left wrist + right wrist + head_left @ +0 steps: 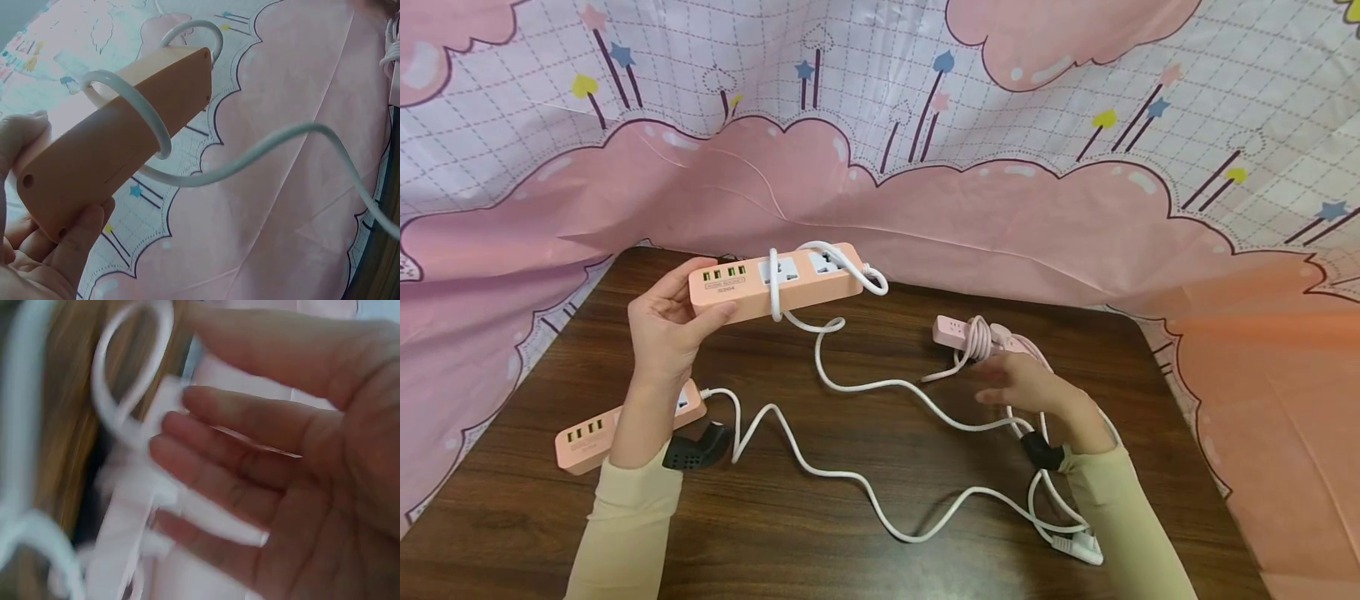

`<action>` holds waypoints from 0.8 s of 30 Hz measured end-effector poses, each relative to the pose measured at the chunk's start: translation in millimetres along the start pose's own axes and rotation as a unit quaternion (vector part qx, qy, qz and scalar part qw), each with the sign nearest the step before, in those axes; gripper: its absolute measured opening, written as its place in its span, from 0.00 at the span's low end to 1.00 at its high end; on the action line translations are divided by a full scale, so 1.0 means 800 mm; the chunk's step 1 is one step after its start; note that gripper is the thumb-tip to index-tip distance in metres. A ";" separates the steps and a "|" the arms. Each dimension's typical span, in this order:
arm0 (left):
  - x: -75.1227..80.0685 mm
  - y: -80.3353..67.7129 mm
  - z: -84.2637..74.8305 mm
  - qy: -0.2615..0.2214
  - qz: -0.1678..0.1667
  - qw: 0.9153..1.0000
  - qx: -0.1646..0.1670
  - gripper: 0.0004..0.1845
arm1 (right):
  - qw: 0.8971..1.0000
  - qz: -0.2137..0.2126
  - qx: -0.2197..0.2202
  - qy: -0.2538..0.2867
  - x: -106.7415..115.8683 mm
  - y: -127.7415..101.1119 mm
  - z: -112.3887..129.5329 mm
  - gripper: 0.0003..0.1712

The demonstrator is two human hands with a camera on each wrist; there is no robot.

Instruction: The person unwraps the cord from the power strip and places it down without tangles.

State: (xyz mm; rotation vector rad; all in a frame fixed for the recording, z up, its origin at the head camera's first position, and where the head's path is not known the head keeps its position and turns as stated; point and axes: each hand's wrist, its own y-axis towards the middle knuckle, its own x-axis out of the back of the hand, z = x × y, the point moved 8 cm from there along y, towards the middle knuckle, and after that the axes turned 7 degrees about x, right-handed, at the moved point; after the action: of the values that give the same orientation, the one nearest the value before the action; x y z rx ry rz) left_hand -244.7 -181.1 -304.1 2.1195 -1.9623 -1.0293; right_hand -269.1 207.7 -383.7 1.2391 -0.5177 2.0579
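Nearest, at 5 o'clock on the worktop [850, 533]: white plug [1078, 546] lying flat, end of the white cord [850, 475] that snakes slack across the dark wood toward 12.

At 8 o'clock: second peach strip [587, 437] flat on the wood, partly hidden by the left forearm; black plug [696, 448] just beside it.

At 3 o'clock: right hand [1037, 387], fingers relaxed and slightly spread, palm down, gripping nothing; fingertips touching or just short of the pale pink strip [977, 337], cannot tell which. Right wrist view blurred; shows only straight, parted fingers [250, 456] over pale cord loops. Pale pink strip already bundled in its own cord, so presumably parked out of the way.

At 10 o'clock, lifted clear of the wood: left hand [666, 321] gripping the USB end of the peach power strip [775, 279], thumb under, fingers curled behind. Held level by one end, likely to leave the body free for cord turns. One white loop round the middle, another at the far end; left wrist view confirms the loop hugging the casing [112, 156].

Farthest, at 12 o'clock: pink cloud-print cloth [880, 150] hung as backdrop.
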 end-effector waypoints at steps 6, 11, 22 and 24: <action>-0.013 -0.005 -0.001 0.007 0.020 1.000 0.015 0.26 | 0.993 -0.049 0.091 0.052 -0.023 0.074 0.066 0.31; -0.022 -0.008 0.000 0.006 0.036 0.999 0.016 0.26 | 0.980 -0.088 0.163 0.075 -0.046 0.119 0.119 0.33; -0.023 -0.011 0.006 0.002 0.043 0.998 0.038 0.26 | 0.959 -0.190 0.186 0.096 -0.039 0.153 0.139 0.09; -0.021 -0.012 0.005 -0.004 0.046 0.998 0.038 0.25 | 0.945 -0.247 0.187 0.105 -0.021 0.148 0.136 0.09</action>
State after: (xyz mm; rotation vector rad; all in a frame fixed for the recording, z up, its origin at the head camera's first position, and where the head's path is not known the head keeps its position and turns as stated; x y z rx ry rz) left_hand -237.9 -162.7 -305.1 2.0424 -2.1137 -0.9629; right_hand -281.8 51.2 -346.6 1.1843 0.2785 1.8578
